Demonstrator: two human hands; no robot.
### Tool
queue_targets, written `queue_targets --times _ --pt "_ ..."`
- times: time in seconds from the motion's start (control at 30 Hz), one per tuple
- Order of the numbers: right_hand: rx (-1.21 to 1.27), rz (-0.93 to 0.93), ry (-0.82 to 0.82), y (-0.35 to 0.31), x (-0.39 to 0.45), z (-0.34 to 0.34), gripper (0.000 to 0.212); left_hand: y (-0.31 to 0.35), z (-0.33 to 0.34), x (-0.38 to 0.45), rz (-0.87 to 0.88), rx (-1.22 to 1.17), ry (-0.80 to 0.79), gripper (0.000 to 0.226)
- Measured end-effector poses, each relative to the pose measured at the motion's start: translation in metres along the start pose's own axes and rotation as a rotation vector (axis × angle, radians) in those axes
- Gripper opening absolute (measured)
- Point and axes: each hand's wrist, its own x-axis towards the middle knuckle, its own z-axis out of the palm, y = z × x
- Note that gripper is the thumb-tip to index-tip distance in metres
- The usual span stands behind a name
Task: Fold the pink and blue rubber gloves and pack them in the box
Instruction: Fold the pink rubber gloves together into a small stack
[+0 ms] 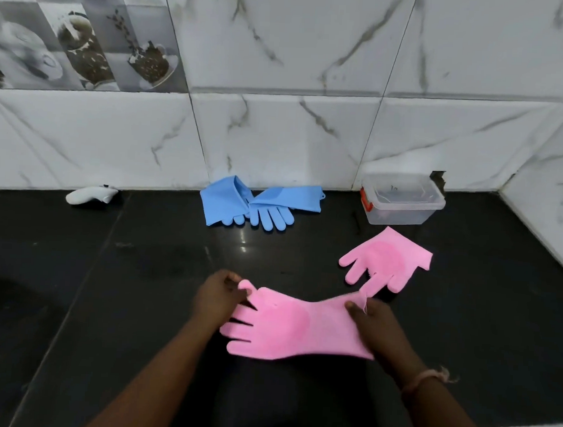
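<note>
Your left hand and right hand pinch the pink glove; slick rubber may spring open when folded.

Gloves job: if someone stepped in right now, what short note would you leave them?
Left hand pinches the thumb end of the near pink glove; right hand grips its cuff end, glove stretched flat on the black counter.
Second pink glove lies flat beyond it.
Blue gloves lie by the wall.
Clear box stands at the back right, lid on.
Done: nothing folded or packed.
Left: fold all four, open box, pack.
</note>
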Motion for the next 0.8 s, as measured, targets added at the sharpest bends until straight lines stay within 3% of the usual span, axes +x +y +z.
queue_targets --times 0.07,0.1,0.13,0.2,0.23,0.27,0.3,0.33,0.4,0.5,0.6,0.7,0.73,0.8 --pt "0.237 0.012 0.085 -0.029 -0.002 0.009 0.028 0.014 0.004 -0.004 -0.064 -0.351 0.257 0.010" --pt "0.455 0.060 0.121 -0.045 -0.001 0.015 0.030 0.023 0.004 -0.007 -0.156 -0.506 0.306 0.010" --pt "0.705 0.117 0.127 -0.060 -0.002 0.021 0.031 0.034 0.004 -0.011 -0.320 -0.675 0.237 0.017" --pt "1.089 0.147 0.082 -0.090 -0.010 0.033 0.032 0.060 0.006 -0.029 -0.787 -0.990 -0.276 0.053" --pt "1.180 0.147 0.057 -0.101 -0.013 0.040 0.031 0.071 0.008 -0.039 -0.932 -1.141 -0.565 0.070" --pt "1.231 0.163 0.038 -0.107 -0.017 0.046 0.029 0.082 0.011 -0.049 -0.961 -1.274 -0.819 0.082" --pt "1.277 0.176 -0.007 -0.112 -0.021 0.050 0.028 0.093 0.013 -0.057 -0.876 -1.369 -0.981 0.086" --pt "1.311 0.175 -0.054 -0.115 -0.025 0.051 0.028 0.103 0.012 -0.058 -0.765 -1.452 -1.025 0.083" --pt "1.333 0.127 -0.104 -0.107 -0.029 0.048 0.030 0.122 0.009 -0.048 -0.621 -1.528 -0.829 0.058" --pt "1.207 0.032 -0.128 -0.076 -0.034 0.031 0.034 0.140 0.001 -0.026 -0.484 -1.415 -0.554 0.023" --pt "1.014 -0.064 -0.150 -0.037 -0.034 0.023 0.035 0.135 0.014 -0.018 -0.367 -1.318 -0.547 0.031" --pt "0.939 0.080 -0.214 -0.001 -0.033 0.034 0.030 0.102 0.034 -0.018 -0.416 -1.200 -0.600 0.030" --pt "0.867 0.152 -0.260 0.010 -0.033 0.039 0.029 0.094 0.044 -0.019 -0.483 -1.141 -0.575 0.034" --pt "0.626 0.280 -0.378 0.024 -0.034 0.045 0.027 0.075 0.070 -0.021 -0.539 -0.943 -0.372 0.040"
